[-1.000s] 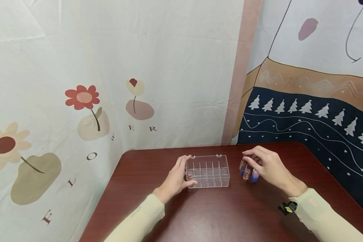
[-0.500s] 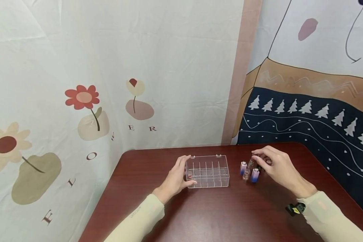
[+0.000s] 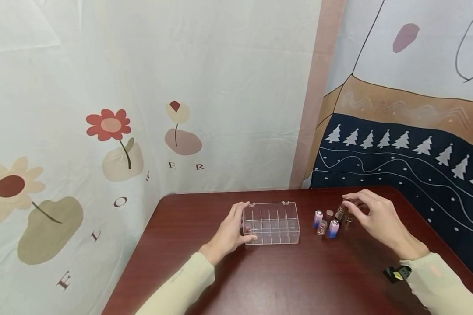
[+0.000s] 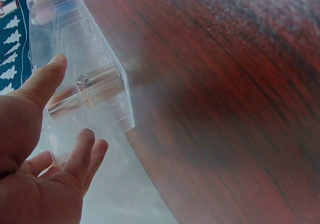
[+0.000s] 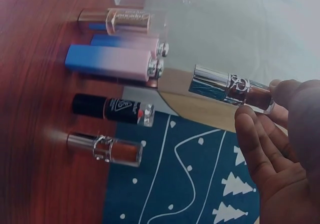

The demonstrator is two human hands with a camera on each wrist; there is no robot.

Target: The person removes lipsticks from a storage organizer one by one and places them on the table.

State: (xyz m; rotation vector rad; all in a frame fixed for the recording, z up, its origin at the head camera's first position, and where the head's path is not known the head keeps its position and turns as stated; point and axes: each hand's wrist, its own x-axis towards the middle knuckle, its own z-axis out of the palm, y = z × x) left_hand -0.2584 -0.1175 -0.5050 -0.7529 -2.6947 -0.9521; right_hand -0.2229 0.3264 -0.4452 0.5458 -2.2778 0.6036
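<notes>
My left hand (image 3: 228, 229) holds the left end of a clear plastic box (image 3: 272, 238), thumb in front and fingers behind. Its lid stands raised at the back, and thin dividers split the inside. One lipstick tube (image 4: 87, 91) stands in the leftmost part. My right hand (image 3: 382, 221) pinches another lipstick (image 5: 230, 89) by its clear end, the silver end pointing away; it is held up off the table. Near it stand two blue-and-pink lipsticks (image 5: 110, 63), a gold one (image 5: 122, 21), a black one (image 5: 115, 109) and a silver one with a reddish-brown clear end (image 5: 105, 148).
The dark red wooden table (image 3: 276, 275) has rounded back corners. Behind it hangs a pale cloth (image 3: 236, 96) with flower prints, and at the right a navy section (image 3: 378, 162) with white trees. The lipsticks stand close together right of the box.
My right hand has moved right with the pinched lipstick, across the standing group, uncovering several tubes. My left hand and the box stay where they were.
</notes>
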